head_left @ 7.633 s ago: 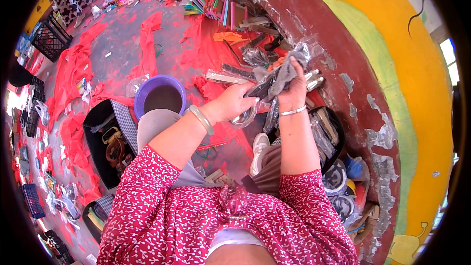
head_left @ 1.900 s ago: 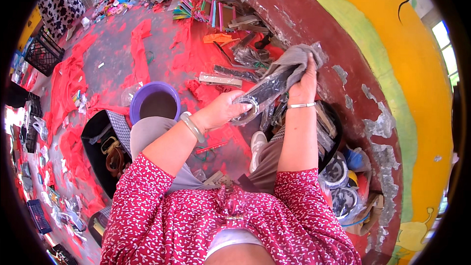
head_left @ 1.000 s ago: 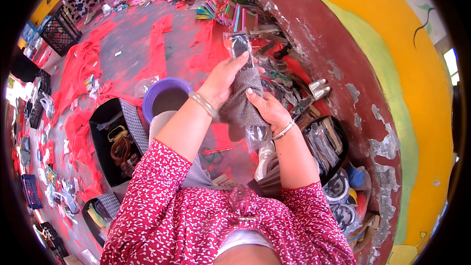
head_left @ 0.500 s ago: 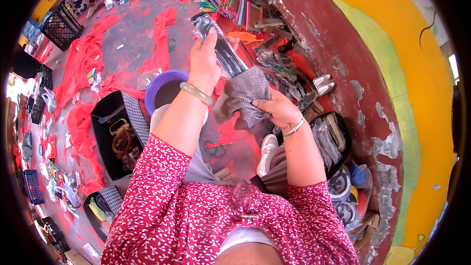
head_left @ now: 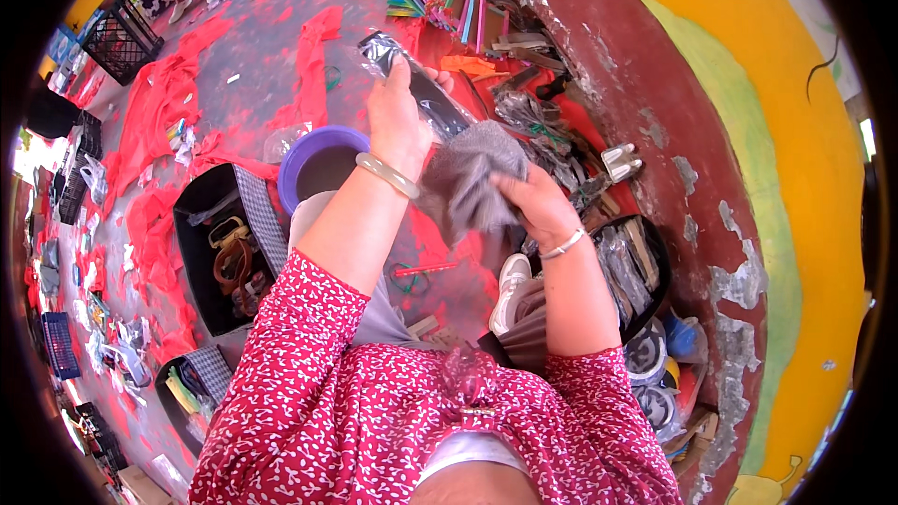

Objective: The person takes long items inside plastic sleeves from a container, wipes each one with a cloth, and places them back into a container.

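Note:
My left hand (head_left: pixel 399 117) is closed around a long, flat black item in shiny clear wrapping (head_left: pixel 435 105), tilted so its far end points up and left. What is inside the wrapping I cannot make out. Pinched in my right hand (head_left: pixel 543 208) is a crumpled grey cloth (head_left: pixel 472 173), which covers the near end of the wrapped item and hangs below it. Motion slightly blurs the cloth and the right fingers.
Left of my knees stands a purple basin (head_left: pixel 292 168) beside a black box (head_left: pixel 208 295) with belts in it. Wrapped goods (head_left: pixel 531 117) lie along the red wall base (head_left: pixel 655 93). At my right is a black container (head_left: pixel 662 266) of packets. Red cloth (head_left: pixel 154 122) covers parts of the floor.
The grey cloth has shifted a little to the right and is more bunched, with my right hand's fingers curled further into it. My left hand keeps its hold, moved slightly right.

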{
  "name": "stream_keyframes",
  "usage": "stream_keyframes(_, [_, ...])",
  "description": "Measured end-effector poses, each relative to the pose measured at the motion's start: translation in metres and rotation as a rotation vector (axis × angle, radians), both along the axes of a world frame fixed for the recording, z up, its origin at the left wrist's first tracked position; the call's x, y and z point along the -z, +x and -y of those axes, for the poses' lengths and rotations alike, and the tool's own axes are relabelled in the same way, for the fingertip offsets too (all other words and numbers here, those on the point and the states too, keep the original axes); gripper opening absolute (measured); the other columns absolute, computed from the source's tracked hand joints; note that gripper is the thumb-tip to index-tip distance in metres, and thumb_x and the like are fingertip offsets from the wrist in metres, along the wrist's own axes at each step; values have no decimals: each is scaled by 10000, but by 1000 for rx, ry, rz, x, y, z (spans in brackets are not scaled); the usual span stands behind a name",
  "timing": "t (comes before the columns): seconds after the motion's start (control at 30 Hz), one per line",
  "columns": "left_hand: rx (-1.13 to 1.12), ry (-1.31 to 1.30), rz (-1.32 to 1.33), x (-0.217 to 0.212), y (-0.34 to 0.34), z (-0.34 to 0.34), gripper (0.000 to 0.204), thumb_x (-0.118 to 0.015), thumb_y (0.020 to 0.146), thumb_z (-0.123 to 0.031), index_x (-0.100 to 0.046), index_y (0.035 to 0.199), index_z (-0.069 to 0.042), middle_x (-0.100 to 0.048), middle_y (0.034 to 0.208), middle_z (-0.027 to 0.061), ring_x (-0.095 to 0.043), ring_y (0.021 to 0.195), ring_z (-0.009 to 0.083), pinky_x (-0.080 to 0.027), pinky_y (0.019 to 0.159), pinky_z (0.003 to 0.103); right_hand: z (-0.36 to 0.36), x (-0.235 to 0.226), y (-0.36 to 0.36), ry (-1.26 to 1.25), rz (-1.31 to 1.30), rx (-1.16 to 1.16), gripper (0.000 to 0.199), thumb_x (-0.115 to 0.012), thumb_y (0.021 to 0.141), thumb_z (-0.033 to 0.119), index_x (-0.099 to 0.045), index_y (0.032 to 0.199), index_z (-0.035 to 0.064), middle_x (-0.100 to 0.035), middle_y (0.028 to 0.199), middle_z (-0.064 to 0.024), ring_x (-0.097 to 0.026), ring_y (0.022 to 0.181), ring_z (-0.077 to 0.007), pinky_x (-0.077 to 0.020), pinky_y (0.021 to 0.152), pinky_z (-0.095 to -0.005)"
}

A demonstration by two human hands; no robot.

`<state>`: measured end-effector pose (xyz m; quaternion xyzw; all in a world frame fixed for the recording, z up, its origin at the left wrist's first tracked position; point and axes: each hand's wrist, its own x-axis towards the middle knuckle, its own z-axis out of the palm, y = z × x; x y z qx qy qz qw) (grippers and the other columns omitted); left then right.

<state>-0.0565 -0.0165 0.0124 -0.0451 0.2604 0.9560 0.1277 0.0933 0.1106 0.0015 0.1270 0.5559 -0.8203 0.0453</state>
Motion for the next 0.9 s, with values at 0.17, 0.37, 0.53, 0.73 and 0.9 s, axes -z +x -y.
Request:
stream_keyframes(0.17, [-61,8,111,3,-2,0,228,-465,928,-192,-481,872,29,-529,818,147,-565,774,282,-510,773,437,15,1,-3,292,-74,182,546,-686,706,-34,-462,1202,-5,-594,1042,-76,-569,947,-163,-453,854,-299])
stream_keyframes(0.37, [124,59,68,10,2,-5,203,-528,901,-224,-502,919,-23,-560,849,147,-576,849,310,-493,789,448,11,13,-15,4,-8,465,221,-608,838,97,-587,1034,-3,-648,881,-76,-632,759,-182,-517,700,-289])
stream_keyframes(0.53, [411,30,-364,-3,21,-3,391,-661,801,-344,-525,1036,-63,-592,1029,155,-575,978,268,-470,837,425,0,-6,-8,-545,22,182,270,-515,892,205,-577,1071,12,-637,1001,-98,-632,867,-224,-521,749,-341])
stream_keyframes(0.73, [740,99,-439,-6,30,-5,434,-625,797,-441,-560,999,-62,-626,889,134,-605,875,254,-487,809,398,2,24,-10,-737,5,45,266,-514,899,252,-574,1077,65,-621,1006,-72,-603,888,-209,-506,792,-347])
stream_keyframes(0.9, [473,74,-313,-6,7,4,390,-599,825,-428,-555,880,-44,-619,823,145,-613,810,275,-508,714,403,-20,22,-5,-442,-121,287,374,-447,928,289,-507,1175,16,-568,1148,-98,-538,1064,-232,-420,921,-375])
